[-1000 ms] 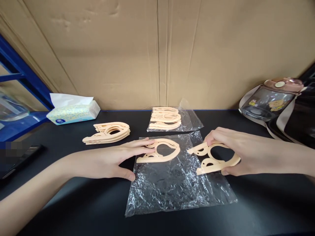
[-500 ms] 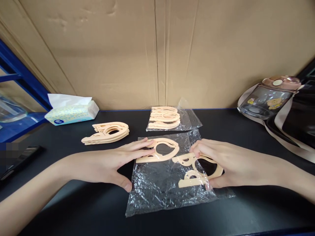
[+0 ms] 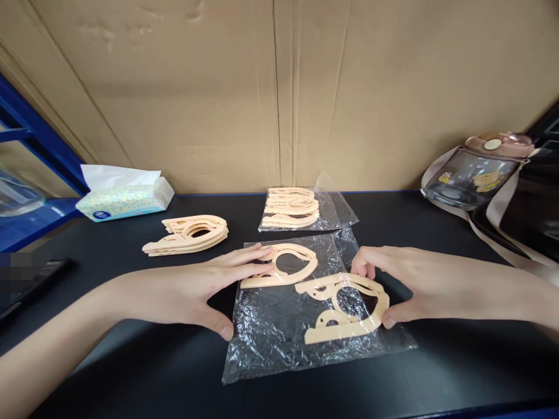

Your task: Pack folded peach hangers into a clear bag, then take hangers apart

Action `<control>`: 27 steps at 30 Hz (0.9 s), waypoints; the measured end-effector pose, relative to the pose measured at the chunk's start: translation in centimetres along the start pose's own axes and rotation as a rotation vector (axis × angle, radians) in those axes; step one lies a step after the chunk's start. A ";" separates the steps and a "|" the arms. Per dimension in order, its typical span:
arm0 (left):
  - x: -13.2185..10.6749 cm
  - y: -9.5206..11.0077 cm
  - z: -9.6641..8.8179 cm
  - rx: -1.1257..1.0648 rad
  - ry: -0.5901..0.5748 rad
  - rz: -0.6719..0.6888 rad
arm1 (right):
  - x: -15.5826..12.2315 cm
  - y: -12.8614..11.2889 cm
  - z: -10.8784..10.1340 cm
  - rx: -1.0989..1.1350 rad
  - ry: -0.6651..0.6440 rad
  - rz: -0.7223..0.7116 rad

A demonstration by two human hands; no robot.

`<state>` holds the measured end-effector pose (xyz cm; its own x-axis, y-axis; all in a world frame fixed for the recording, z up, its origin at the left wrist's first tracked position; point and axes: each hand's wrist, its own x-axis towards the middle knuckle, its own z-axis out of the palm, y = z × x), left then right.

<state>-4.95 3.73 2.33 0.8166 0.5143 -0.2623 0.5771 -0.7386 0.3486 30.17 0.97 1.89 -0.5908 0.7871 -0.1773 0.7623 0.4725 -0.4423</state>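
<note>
A clear plastic bag (image 3: 271, 337) lies flat on the table. One beige folding hanger (image 3: 310, 267) rests at its upper left. My left hand (image 3: 183, 291) is open, its fingertips resting on that hanger and its thumb by the bag's left edge. A second beige folding hanger (image 3: 382, 305) lies lower and to the right, slightly tilted; I cannot tell whether it is inside the bag or on top. My right hand (image 3: 410, 285) is at this hanger's right end, thumb against the edge and bent fingers by its upper side, spread apart.
Behind is another clear bag (image 3: 336, 209) holding several hangers. A stack of folding hangers (image 3: 187, 235) sits to the left, near a tissue pack (image 3: 126, 198). A phone (image 3: 37, 285) lies far left. At right stands a strapped water bottle (image 3: 476, 174). Cardboard (image 3: 196, 99) closes off the back.
The second hanger has shifted left and slightly down over the bag. My right hand has moved right and loosened around it. My left hand stays in place.
</note>
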 end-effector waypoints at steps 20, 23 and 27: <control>-0.2 0.4 0.6 0.029 -0.020 -0.037 | 1.0 -1.3 1.8 0.123 -0.068 -0.079; -0.1 0.7 0.8 0.004 -0.003 -0.030 | 1.2 -1.5 2.2 0.162 -0.069 -0.096; -0.1 1.1 1.0 -0.043 -0.049 -0.117 | 1.6 -1.4 2.9 0.201 -0.061 -0.112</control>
<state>-4.40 2.49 1.86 0.7427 0.5727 -0.3470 0.6691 -0.6548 0.3515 27.39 0.41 -0.29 -0.6882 0.7059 -0.1679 0.6270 0.4621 -0.6272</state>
